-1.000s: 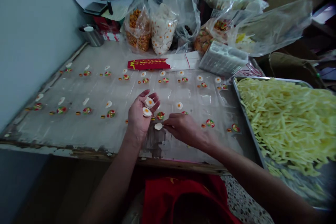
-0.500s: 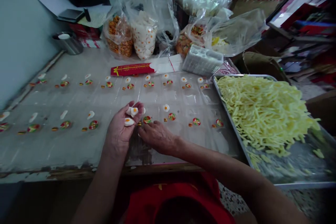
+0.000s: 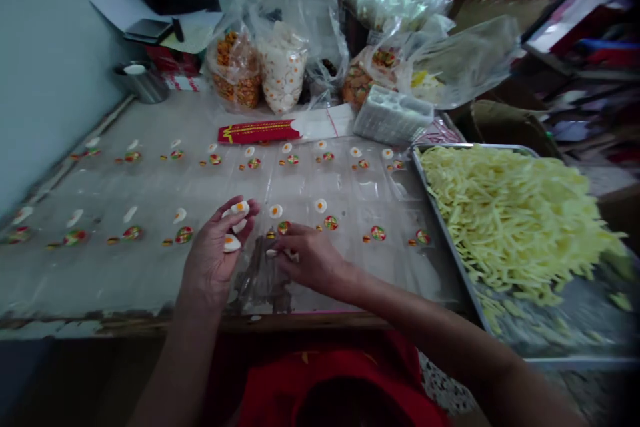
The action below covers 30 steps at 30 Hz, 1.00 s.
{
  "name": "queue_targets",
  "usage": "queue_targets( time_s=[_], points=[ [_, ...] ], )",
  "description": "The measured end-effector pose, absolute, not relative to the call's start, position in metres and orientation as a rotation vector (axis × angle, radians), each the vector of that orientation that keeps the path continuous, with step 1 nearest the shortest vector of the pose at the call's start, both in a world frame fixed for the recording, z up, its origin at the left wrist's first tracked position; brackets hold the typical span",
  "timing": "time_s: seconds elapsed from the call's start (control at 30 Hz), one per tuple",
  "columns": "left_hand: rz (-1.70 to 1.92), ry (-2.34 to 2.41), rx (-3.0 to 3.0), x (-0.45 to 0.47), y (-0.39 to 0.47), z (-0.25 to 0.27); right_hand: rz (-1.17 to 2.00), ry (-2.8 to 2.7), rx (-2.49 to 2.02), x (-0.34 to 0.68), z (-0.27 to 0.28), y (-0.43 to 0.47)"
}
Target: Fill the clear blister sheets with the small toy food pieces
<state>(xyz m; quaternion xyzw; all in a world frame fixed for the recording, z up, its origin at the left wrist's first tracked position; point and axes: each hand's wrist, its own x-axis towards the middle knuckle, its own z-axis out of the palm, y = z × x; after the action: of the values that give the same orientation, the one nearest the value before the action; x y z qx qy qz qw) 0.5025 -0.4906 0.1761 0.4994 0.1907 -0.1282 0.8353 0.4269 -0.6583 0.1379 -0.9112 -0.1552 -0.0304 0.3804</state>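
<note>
My left hand (image 3: pixel 215 240) is half-cupped with the palm up, holding several miniature fried eggs (image 3: pixel 231 243), white with orange yolks. Low over the table, my right hand (image 3: pixel 313 257) has its fingers pinched on a small white piece (image 3: pixel 271 253) that looks like another miniature fried egg; a bit of white also shows between the fingers. Just beyond its fingertips lie a tiny burger (image 3: pixel 271 235) and a round miniature pizza (image 3: pixel 283 227). One loose fried egg (image 3: pixel 276 211) lies above that pizza, and another fried egg (image 3: pixel 321 205) sits farther right.
Clear plastic sheeting (image 3: pixel 300 183) covers the table, with two rows of miniature food sets. A metal tray (image 3: pixel 453 260) heaped with pale yellow fry-like strips (image 3: pixel 515 213) stands at right. Behind are filled plastic bags (image 3: pixel 283 73), a red carton (image 3: pixel 257 131) and a metal cup (image 3: pixel 147 85).
My left hand has drawn left, away from the right hand, with the eggs in it. A fried egg above the near pizza now shows fully. White pieces now show at my right fingertips.
</note>
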Motion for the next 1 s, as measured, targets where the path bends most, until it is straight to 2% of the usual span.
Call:
queue_targets(
  time_s=[0.2, 0.33, 0.5, 0.6, 0.83, 1.0],
  points=[
    [-0.416, 0.276, 1.148, 0.497, -0.529, 0.167, -0.109, 0.35, -1.814, 0.401, 0.135, -0.771],
    [-0.539, 0.178, 1.239, 0.483, -0.567, 0.163, -0.15, 0.542, -1.999, 0.403, 0.117, -0.821],
    [-0.583, 0.185, 1.29, 0.471, -0.592, 0.15, -0.139, 0.534, -2.327, 0.417, 0.112, -0.819],
    [-0.623, 0.172, 1.265, 0.47, -0.599, 0.145, -0.172, 0.483, -2.37, 0.42, 0.124, -0.814],
    [-0.746, 0.004, 1.287, 0.46, -0.622, 0.145, -0.162, 0.169, -1.94, 0.397, 0.143, -0.792],
    [-0.768, -0.026, 1.436, 0.448, -0.626, 0.133, -0.505, 0.252, -1.853, 0.368, 0.122, -0.765]
  ],
)
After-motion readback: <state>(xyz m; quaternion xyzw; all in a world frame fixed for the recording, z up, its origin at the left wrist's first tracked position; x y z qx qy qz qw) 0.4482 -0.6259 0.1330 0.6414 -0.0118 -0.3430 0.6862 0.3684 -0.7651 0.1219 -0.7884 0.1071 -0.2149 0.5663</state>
